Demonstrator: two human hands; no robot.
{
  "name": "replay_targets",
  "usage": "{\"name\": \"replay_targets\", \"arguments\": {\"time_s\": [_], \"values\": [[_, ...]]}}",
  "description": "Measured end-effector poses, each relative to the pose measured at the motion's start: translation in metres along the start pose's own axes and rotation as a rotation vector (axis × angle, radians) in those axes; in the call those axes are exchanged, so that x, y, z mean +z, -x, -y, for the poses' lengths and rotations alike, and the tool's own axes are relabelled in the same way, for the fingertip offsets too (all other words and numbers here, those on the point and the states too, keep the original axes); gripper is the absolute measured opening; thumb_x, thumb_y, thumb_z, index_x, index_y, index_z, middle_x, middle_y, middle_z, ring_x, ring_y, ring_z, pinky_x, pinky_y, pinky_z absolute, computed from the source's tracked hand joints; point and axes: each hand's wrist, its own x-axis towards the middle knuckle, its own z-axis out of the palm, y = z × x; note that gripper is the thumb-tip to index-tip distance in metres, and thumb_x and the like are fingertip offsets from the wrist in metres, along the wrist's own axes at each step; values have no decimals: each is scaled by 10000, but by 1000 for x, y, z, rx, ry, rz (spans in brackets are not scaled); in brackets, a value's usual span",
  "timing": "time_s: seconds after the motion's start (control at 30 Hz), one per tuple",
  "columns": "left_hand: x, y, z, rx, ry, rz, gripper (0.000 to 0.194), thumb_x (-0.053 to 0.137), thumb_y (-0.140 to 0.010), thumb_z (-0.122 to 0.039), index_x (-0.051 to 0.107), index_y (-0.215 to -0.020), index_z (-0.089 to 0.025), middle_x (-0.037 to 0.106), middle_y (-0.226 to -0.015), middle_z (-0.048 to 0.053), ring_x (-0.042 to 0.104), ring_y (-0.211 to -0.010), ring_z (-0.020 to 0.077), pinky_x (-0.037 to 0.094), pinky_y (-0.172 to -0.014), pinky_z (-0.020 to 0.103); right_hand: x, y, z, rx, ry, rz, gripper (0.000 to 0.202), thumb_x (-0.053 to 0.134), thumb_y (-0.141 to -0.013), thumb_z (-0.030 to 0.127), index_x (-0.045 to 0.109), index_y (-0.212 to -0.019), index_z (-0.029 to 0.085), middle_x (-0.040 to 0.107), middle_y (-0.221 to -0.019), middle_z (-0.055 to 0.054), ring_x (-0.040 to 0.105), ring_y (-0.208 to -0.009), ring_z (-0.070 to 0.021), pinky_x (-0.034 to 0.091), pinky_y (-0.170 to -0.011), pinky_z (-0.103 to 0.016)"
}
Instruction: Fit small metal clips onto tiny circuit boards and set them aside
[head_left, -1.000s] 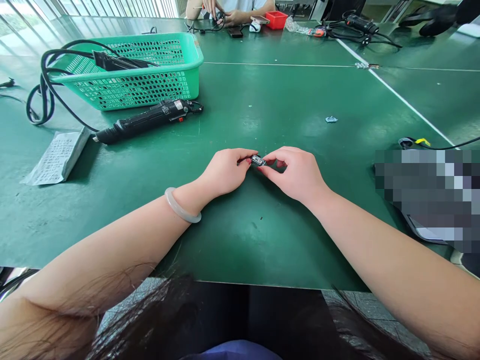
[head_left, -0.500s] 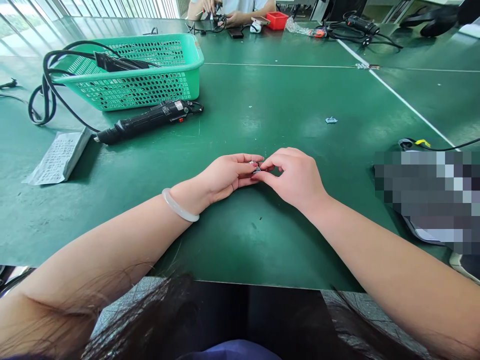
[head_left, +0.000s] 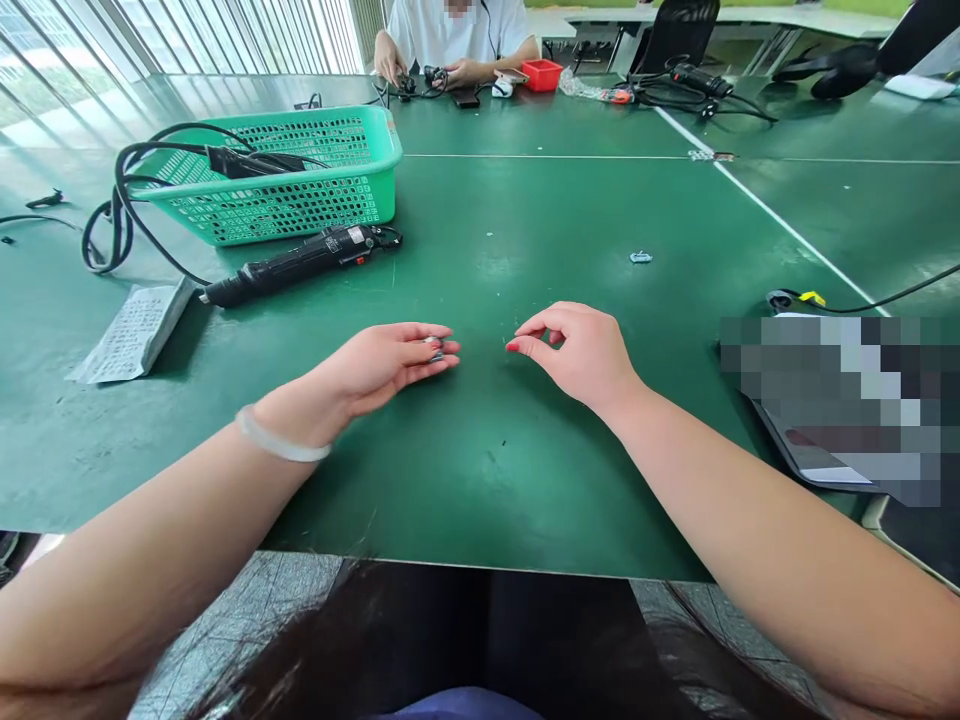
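My left hand (head_left: 386, 368), with a pale bracelet (head_left: 277, 440) at the wrist, is closed on a few small shiny metal pieces (head_left: 435, 350). The thumb presses them against the fingers, and their exact kind is too small to tell. A short gap to the right, my right hand (head_left: 577, 350) hovers over the green table (head_left: 487, 480) with thumb and forefinger drawn together in a pinch. Whatever sits between those fingertips, if anything, is too small to see. Farther out lies a small silvery-blue part (head_left: 640, 257).
At the left stand a green basket (head_left: 300, 210) with a black cabled tool inside, a black electric screwdriver (head_left: 300, 265) and a white paper-wrapped packet (head_left: 135, 330). A blurred-out dark object (head_left: 832, 400) lies right. Across the table, a person (head_left: 457, 40) handles small black parts near a red tray (head_left: 541, 75).
My hands have come apart; the left moved left with the metal pieces, while the right stayed nearly in place. The view has tilted up slightly.
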Motion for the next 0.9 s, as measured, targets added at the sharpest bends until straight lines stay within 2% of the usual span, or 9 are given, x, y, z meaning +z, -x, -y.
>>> {"name": "replay_targets", "arguments": {"time_s": [0.07,0.2,0.3,0.37,0.47,0.57,0.67,0.77,0.9], "values": [[-28,11,0,54,-132,-65,140,644,-856,-63,686,-977,-120,756,-1029,107,734,-868,144,560,-993,321,1,0,2,2,-18,23,112,793,-825,289,764,-729,239,719,-795,-13,565,-736,-169,421,-663,-308],[-85,42,-1,159,-580,-342,205,633,-873,-206,652,-1072,-162,747,-1148,83,718,-951,166,519,-1016,341,5,1,4,-7,-31,69,125,789,-829,272,753,-717,230,704,-771,-8,557,-737,-163,416,-671,-306],[-115,66,0,131,-1197,-644,379,518,-930,-333,618,-1281,-231,730,-1250,53,692,-1092,247,467,-1061,423,8,1,2,-3,-40,106,109,764,-846,253,753,-741,229,701,-774,-5,552,-734,-160,418,-676,-307],[-131,77,4,26,-1532,-747,499,408,-965,-408,552,-1418,-256,683,-1358,76,674,-1137,309,469,-1026,465,9,0,0,1,-41,120,95,744,-854,243,758,-760,232,698,-781,-6,550,-724,-158,419,-673,-310],[-153,84,12,-82,-1742,-773,540,309,-981,-426,553,-1436,-268,706,-1319,76,695,-1062,299,498,-918,400,9,0,-1,24,-38,132,100,720,-857,226,757,-764,227,699,-797,-10,544,-699,-151,422,-666,-313],[-174,86,20,-11,-1841,-730,527,311,-974,-441,618,-1358,-252,726,-1265,57,690,-1055,275,494,-837,340,7,0,0,50,-35,138,116,700,-864,219,752,-760,219,706,-810,-12,541,-684,-146,425,-656,-314],[-191,88,25,112,-1823,-739,502,315,-977,-512,649,-1270,-278,703,-1280,6,672,-1065,233,472,-811,293,6,0,2,63,-45,140,130,680,-873,212,749,-763,221,713,-821,-10,538,-674,-143,431,-649,-313],[-198,90,26,217,-1792,-747,437,332,-977,-518,657,-1184,-313,663,-1315,-44,644,-1099,198,452,-827,273,6,1,3,71,-50,142,135,670,-871,192,747,-763,218,716,-829,-10,537,-671,-140,438,-650,-310],[-200,90,26,246,-1780,-741,384,355,-961,-460,680,-1099,-309,694,-1203,-39,633,-1042,193,429,-804,286,6,1,2,73,-47,139,138,658,-872,187,744,-768,216,711,-821,-11,538,-668,-141,440,-650,-311]]}}
